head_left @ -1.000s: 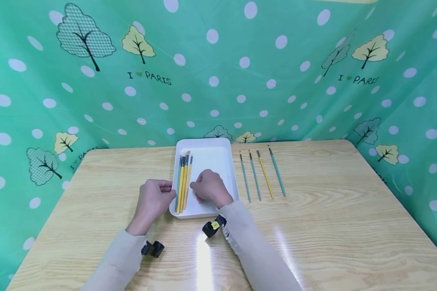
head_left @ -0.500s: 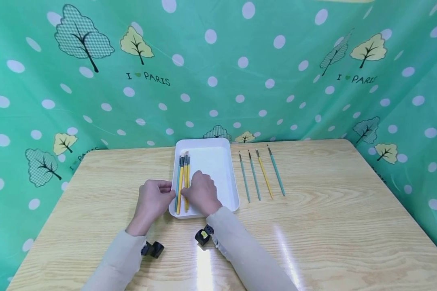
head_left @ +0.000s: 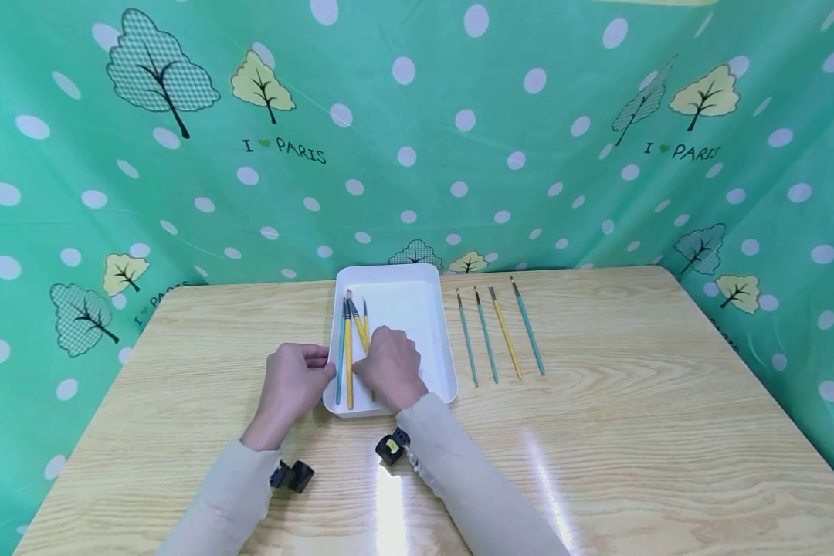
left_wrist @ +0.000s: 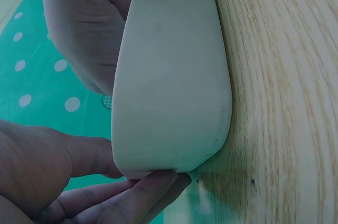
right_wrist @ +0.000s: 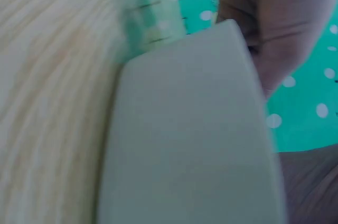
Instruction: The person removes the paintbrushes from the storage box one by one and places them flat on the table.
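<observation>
A white tray (head_left: 417, 309) lies on the table with several paintbrushes along its left side. My left hand (head_left: 295, 378) pinches the tray's left wall, thumb inside and fingers outside, as the left wrist view shows on the tray wall (left_wrist: 169, 76). Inside the tray, my right hand (head_left: 391, 367) holds the handle of a slanted yellow paintbrush (head_left: 360, 330); its fingertips are hidden. A thin paintbrush (head_left: 365, 315) also runs under this hand. Left of it lie a teal paintbrush (head_left: 340, 355) and an upright-lying yellow paintbrush (head_left: 349, 363). The right wrist view shows mostly the tray's outer wall (right_wrist: 190, 129).
Right of the tray, several paintbrushes lie in a row on the wooden table (head_left: 632, 401), among them a yellow one (head_left: 506, 332) and a larger teal one (head_left: 527, 326). A green dotted curtain (head_left: 417, 201) hangs behind the table's far edge.
My right hand has moved left onto the yellow paintbrushes, then slightly back right, pulling one into a slant away from the others. The left hand has stayed on the tray's edge.
</observation>
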